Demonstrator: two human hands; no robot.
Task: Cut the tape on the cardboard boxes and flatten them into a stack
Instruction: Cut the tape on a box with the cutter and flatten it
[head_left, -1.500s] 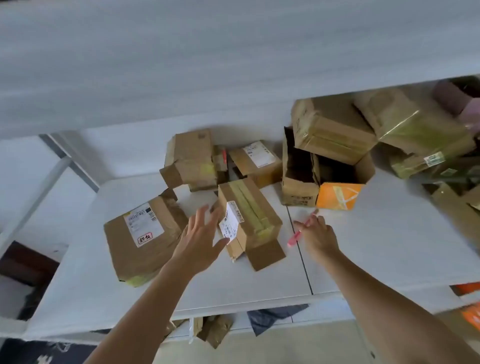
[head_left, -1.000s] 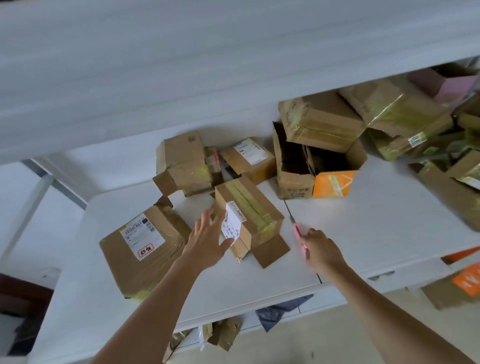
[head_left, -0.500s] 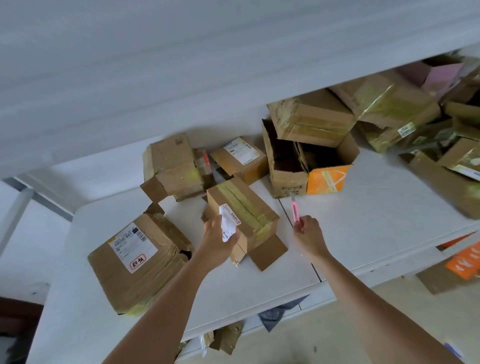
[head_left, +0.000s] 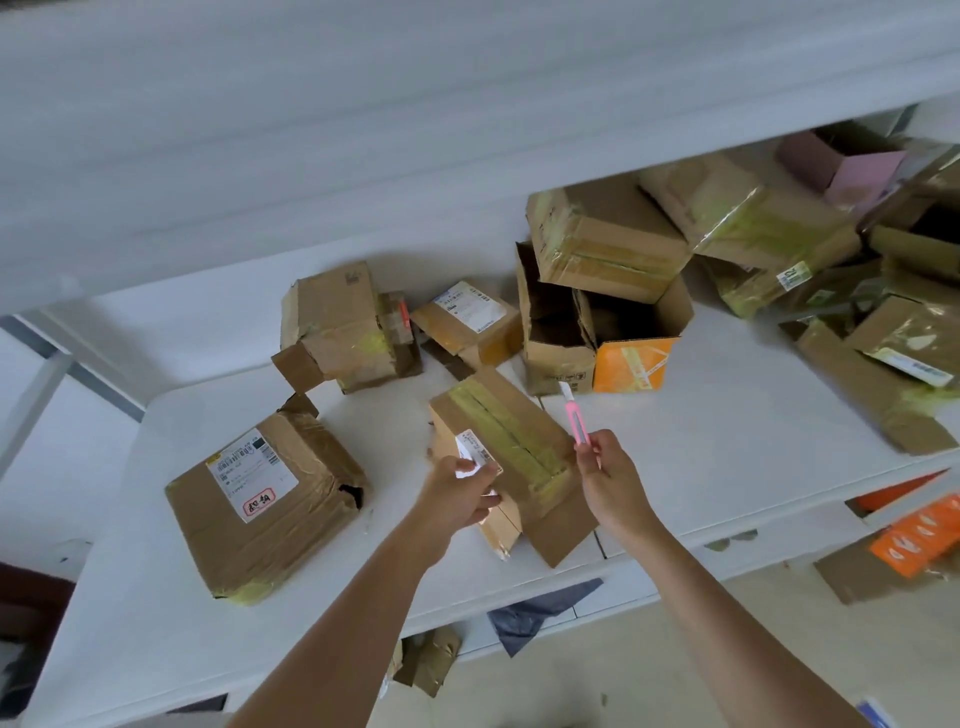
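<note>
Since a second and a half ago both hands have closed in on the middle box: the left one, then spread open in the air, now grips it, and the pink knife has swung from lying low to pointing up and away.

At the far left of the white bench (head_left: 727, 467) lies a flattish labelled box (head_left: 265, 506), crushed at its right corner, with a white shipping label and a red-and-white sticker on top. Behind it, near the wall, a battered box (head_left: 345, 327) stands with one flap hanging open, and just beside that a small labelled box (head_left: 467, 319) leans.

The left hand (head_left: 457, 496) holds the near-left corner of the taped box (head_left: 511, 452), its fingers curled over the white label there. This box sits at the bench's front middle, yellowish tape running along its top, one bottom flap splayed out towards the edge.

The right hand (head_left: 605, 480) hovers just beside the box's right end, fingers pinched round the handle of a pink utility knife (head_left: 576, 418); the blade is off the cardboard.

Behind the knife stands an open box with an orange side (head_left: 631, 361), a taped box (head_left: 602, 244) resting tilted on its rim. Further right is a heap of more taped boxes (head_left: 810, 249)
</note>
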